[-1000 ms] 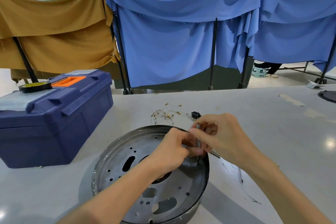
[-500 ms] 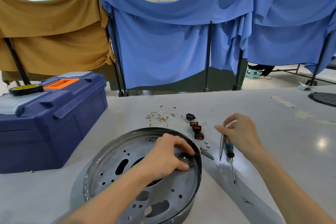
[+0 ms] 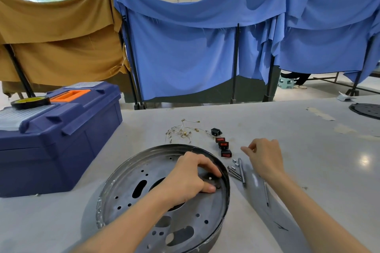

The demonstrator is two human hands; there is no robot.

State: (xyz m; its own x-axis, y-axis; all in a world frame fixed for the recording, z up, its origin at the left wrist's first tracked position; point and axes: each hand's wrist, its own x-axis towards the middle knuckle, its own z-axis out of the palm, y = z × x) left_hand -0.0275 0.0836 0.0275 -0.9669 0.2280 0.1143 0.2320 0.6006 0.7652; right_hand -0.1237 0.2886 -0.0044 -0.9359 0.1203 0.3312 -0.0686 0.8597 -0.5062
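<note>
Blue toolbox (image 3: pixel 61 139) at left (tape roll (image 3: pixel 30 102) on its lid), three red switches (image 3: pixel 223 145) mid-table
</note>
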